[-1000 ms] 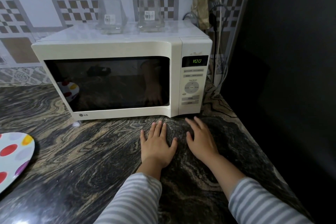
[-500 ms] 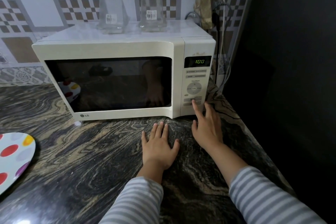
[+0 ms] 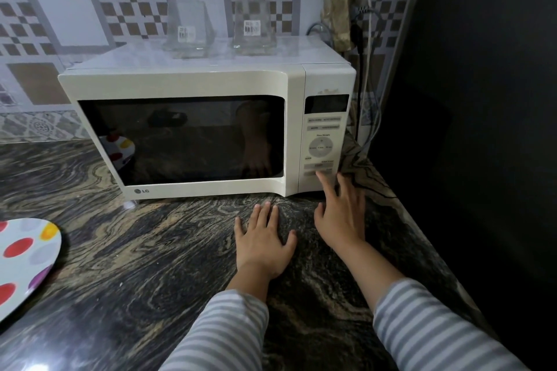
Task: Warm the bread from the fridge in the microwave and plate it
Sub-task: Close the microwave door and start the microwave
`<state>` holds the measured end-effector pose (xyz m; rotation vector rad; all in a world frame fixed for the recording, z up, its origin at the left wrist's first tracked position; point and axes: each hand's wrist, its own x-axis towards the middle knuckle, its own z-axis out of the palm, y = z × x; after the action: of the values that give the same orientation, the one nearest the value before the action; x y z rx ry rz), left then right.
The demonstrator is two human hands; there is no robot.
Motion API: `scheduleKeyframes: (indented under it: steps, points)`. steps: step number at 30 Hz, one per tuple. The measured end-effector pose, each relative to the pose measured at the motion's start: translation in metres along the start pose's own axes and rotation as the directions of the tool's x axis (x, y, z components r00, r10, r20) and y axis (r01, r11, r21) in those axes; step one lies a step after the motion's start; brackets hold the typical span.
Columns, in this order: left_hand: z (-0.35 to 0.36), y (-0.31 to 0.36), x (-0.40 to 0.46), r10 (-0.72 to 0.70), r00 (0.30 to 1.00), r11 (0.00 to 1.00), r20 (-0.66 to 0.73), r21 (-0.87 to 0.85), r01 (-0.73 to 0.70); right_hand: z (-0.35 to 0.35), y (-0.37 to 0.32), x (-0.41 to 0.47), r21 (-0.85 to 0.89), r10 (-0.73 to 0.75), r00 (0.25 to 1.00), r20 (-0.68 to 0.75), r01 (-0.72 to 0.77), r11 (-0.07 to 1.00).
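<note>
A cream microwave (image 3: 193, 84) stands at the back of the dark marble counter (image 3: 135, 256) with its door shut. Its window is dark, so I cannot see any bread inside. My right hand (image 3: 339, 214) reaches up to the control panel (image 3: 322, 141), and its index fingertip touches the lowest button. The display above the buttons is blank. My left hand (image 3: 260, 242) lies flat on the counter in front of the microwave, fingers spread and holding nothing. A white plate with coloured dots (image 3: 24, 262) lies at the counter's left edge.
Two clear glass containers (image 3: 188, 30) stand on top of the microwave. Cables and a plug (image 3: 361, 24) hang by the tiled wall to its right. A dark wall closes off the right side.
My right hand has risen from the counter to the bottom button of the panel. The display showed 1:00 before and is blank now. The left hand has stayed put.
</note>
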<state>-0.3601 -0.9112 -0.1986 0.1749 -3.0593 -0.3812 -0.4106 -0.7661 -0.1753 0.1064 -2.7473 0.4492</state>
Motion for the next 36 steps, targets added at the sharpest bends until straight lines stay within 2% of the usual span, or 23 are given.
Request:
scheduleKeyframes:
  steps: [3,6,8,10,12,13,15,18,21,24,29,36]
  points:
    - [-0.003,0.0,-0.002,-0.025,0.999,0.998,-0.027,-0.053,0.024,-0.011,-0.004,0.0,0.053,-0.019,1.0,-0.012,0.019,0.998]
    - [-0.025,0.002,0.001,-0.032,0.97,0.996,-0.242,-0.092,0.01,-0.038,-0.009,0.013,0.1,-0.111,0.988,-0.109,0.122,0.988]
    - [-0.052,0.007,0.011,0.013,0.898,0.993,-0.44,-0.096,-0.061,-0.062,-0.014,0.026,0.139,-0.173,0.964,-0.204,0.203,0.969]
    - [-0.086,0.015,0.027,0.067,0.775,0.988,-0.628,-0.067,-0.14,-0.087,-0.02,0.042,0.171,-0.237,0.915,-0.326,0.304,0.937]
    - [-0.123,0.023,0.044,0.123,0.661,0.982,-0.74,-0.006,-0.19,-0.112,-0.028,0.06,0.171,-0.288,0.87,-0.4,0.379,0.909]
    - [-0.14,0.027,0.051,0.158,0.636,0.979,-0.756,0.034,-0.203,-0.123,-0.033,0.07,0.162,-0.31,0.864,-0.396,0.398,0.903]
    - [-0.171,0.035,0.062,0.217,0.653,0.974,-0.725,0.113,-0.198,-0.143,-0.041,0.089,0.16,-0.343,0.882,-0.322,0.408,0.899]
    - [-0.195,0.043,0.076,0.231,0.765,0.973,-0.601,0.146,-0.179,-0.162,-0.048,0.113,0.138,-0.361,0.919,-0.162,0.383,0.913]
    - [-0.202,0.043,0.086,0.227,0.819,0.971,-0.527,0.187,-0.149,-0.167,-0.051,0.13,0.04,-0.386,0.923,0.007,0.385,0.922]
    - [-0.2,0.037,0.09,0.24,0.804,0.963,-0.544,0.237,-0.128,-0.167,-0.051,0.137,-0.032,-0.399,0.914,0.071,0.402,0.915]
    - [-0.198,0.037,0.093,0.245,0.788,0.961,-0.565,0.248,-0.121,-0.166,-0.053,0.137,-0.114,-0.424,0.904,0.062,0.428,0.897]
    - [-0.198,0.042,0.092,0.222,0.795,0.962,-0.564,0.258,-0.085,-0.166,-0.052,0.138,-0.128,-0.467,0.882,0.069,0.472,0.872]
